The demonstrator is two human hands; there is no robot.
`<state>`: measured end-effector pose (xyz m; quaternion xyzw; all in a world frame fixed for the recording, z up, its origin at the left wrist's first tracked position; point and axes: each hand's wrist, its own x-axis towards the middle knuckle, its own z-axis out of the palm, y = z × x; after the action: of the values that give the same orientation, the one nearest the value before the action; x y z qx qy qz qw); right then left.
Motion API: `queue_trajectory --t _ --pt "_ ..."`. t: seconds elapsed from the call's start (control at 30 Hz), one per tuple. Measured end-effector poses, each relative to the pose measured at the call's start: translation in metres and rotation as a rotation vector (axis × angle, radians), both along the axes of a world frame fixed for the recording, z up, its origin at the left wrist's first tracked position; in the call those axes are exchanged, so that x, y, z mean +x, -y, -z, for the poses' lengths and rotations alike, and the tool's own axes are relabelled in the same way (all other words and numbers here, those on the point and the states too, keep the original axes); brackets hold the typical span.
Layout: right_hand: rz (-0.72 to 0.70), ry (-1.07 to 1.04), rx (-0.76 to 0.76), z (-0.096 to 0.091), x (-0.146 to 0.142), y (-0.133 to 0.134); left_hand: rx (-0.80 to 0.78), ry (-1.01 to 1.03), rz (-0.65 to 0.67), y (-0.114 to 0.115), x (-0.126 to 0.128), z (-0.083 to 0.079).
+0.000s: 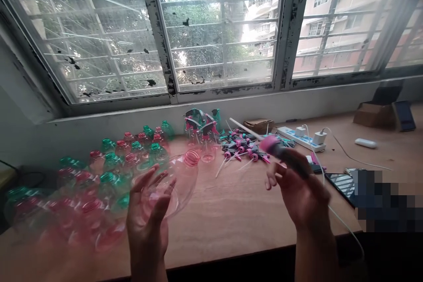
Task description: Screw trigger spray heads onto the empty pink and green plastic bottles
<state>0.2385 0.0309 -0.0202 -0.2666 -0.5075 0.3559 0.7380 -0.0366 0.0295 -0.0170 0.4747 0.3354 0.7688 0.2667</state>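
Note:
My left hand [147, 211] is wrapped round a clear pink bottle [187, 180], tilted so its open threaded neck points up and right. In my right hand [306, 198] is a pink and grey spray nozzle [272, 145]; its thin white dip tube reaches up and left toward the window. The nozzle and bottle are apart. Motion blurs the right fingers and the nozzle's grey part. A pile of loose spray nozzles [243, 145] lies on the table beyond my hands. Left of it stand several bottles with nozzles fitted [206, 132].
Several pink and green bottles [112, 176] crowd the left of the wooden table [211, 224]. A white power strip [300, 139] with plugs and cables lies at the right. Beside it are a phone [342, 187], a small white case [365, 143] and a cardboard box [373, 114].

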Motion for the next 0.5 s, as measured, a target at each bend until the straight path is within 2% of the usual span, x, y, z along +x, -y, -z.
queue_trajectory --t 0.1,0.2,0.37,0.5 --pt "-0.161 -0.246 -0.089 -0.006 -0.003 0.006 0.043 -0.026 -0.04 0.006 0.001 -0.003" --pt "-0.302 -0.372 -0.199 -0.007 0.001 0.009 0.026 -0.075 -0.096 0.009 0.002 -0.004" --pt "-0.424 -0.391 -0.259 0.001 0.012 0.003 0.031 -0.099 -0.102 0.011 0.001 -0.004" --pt "-0.512 -0.29 -0.278 0.007 0.011 -0.001 0.024 -0.141 -0.053 0.011 0.002 -0.001"
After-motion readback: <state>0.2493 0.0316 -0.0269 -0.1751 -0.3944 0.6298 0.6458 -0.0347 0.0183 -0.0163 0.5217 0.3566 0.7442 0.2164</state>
